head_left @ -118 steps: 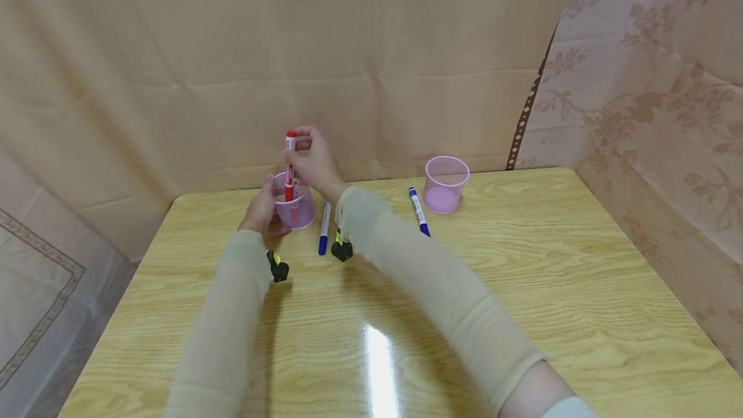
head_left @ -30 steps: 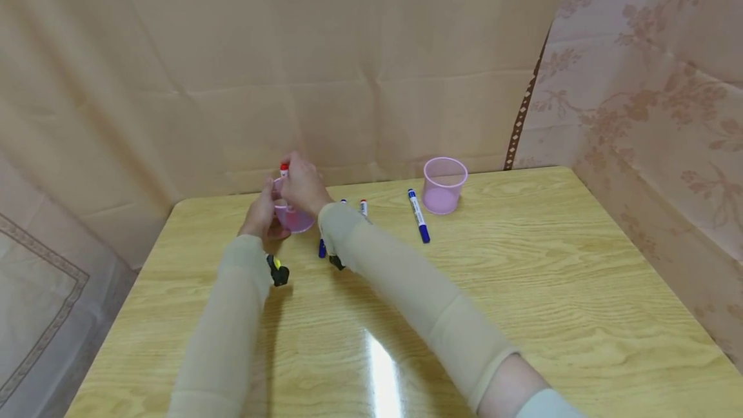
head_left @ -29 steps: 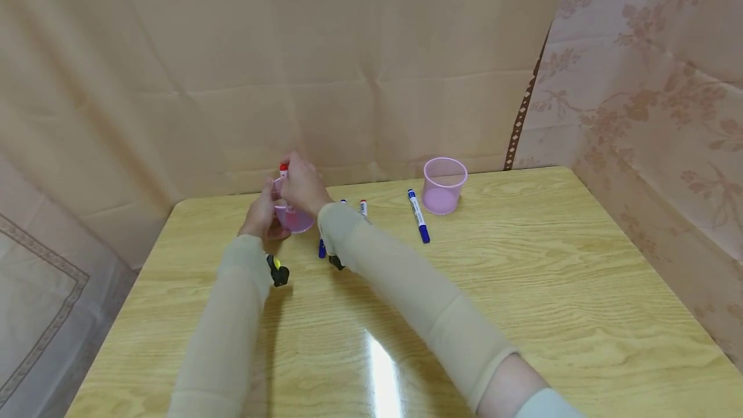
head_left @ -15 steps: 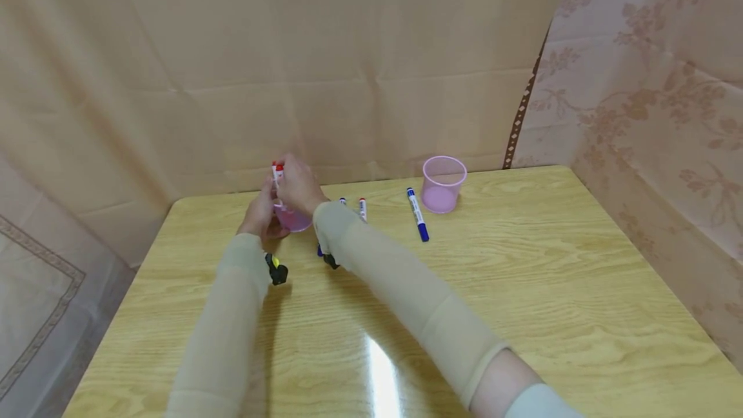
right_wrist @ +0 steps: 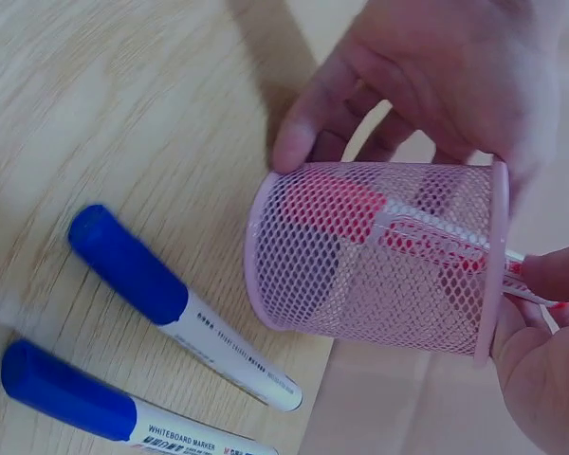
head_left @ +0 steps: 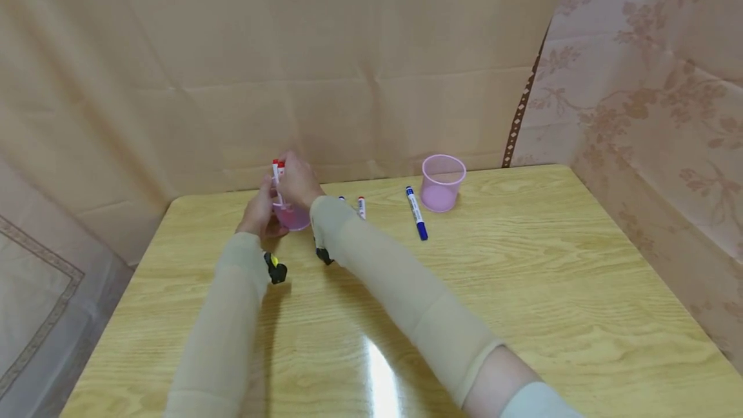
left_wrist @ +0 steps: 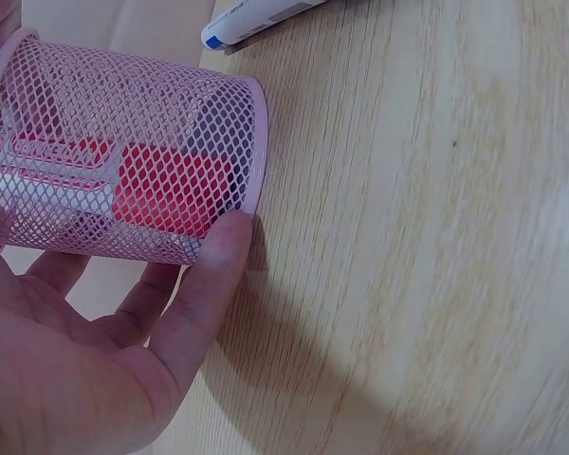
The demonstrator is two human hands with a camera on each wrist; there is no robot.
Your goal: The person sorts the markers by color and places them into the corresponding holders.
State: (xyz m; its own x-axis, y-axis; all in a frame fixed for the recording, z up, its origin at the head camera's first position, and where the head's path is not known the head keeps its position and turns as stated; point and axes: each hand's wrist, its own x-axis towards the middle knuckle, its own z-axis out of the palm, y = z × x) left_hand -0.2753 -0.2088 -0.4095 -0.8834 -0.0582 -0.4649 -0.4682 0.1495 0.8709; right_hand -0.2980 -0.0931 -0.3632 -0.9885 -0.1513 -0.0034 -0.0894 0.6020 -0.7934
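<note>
A pink mesh pen holder (head_left: 292,218) stands at the back left of the table, with red markers (head_left: 275,169) in it. My left hand (head_left: 258,211) grips its left side; in the left wrist view the fingers curl around the mesh, thumb near the base. My right hand (head_left: 298,179) is at the holder's rim. In the right wrist view, the thumb and fingers of my right hand (right_wrist: 545,370) pinch the white end of a red marker (right_wrist: 337,204), whose red cap lies down inside the holder. Two red ends show above the rim in the head view.
Two blue-capped whiteboard markers (right_wrist: 123,265) lie beside the holder. A red-ended marker (head_left: 362,207) is partly hidden by my right arm. Farther right lies a blue marker (head_left: 416,213), next to a second pink pen holder (head_left: 443,184). A curtain (head_left: 360,82) hangs behind the table.
My right hand has come down from above the holder with the red marker, which now sits deep inside it. The hand has shifted slightly left; my left hand keeps its grip.
</note>
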